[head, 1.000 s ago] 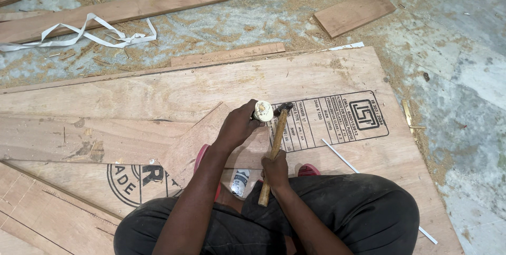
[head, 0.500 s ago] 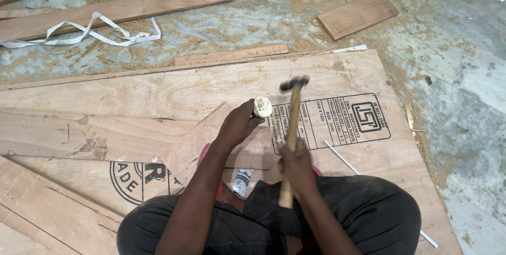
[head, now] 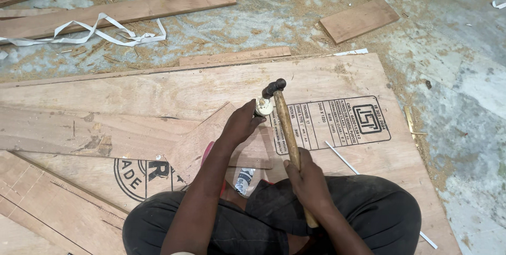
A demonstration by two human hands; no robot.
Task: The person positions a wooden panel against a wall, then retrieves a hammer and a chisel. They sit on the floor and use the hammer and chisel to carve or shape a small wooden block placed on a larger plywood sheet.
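Seated cross-legged on a large plywood sheet [head: 158, 89], a person works with both hands over a smaller offcut of board [head: 208, 139]. At far left, a tangled white strap [head: 100, 31] lies on the dusty concrete floor [head: 274, 18] beside a long plank [head: 126, 10], with sawdust scattered around. The plywood is pale brown, grained and stamped with dark printed markings.

The left hand [head: 241, 124] is closed, fingers curled together around a small cream-coloured round piece [head: 263, 107], holding it upright near the edge of the offcut; what lies beneath the piece cannot be made out. Just beside it, the dark metal head of a hammer [head: 287, 128] sits at the top of that piece, close enough that contact cannot be told apart from a near miss.

The right hand [head: 305, 178] is clamped tight around the lower part of the hammer's smooth, light wooden handle, which runs back toward the person's lap. A thin white strip [head: 342, 157] lies on the plywood to the right, and a short rectangular board [head: 358, 20] rests on the floor beyond.
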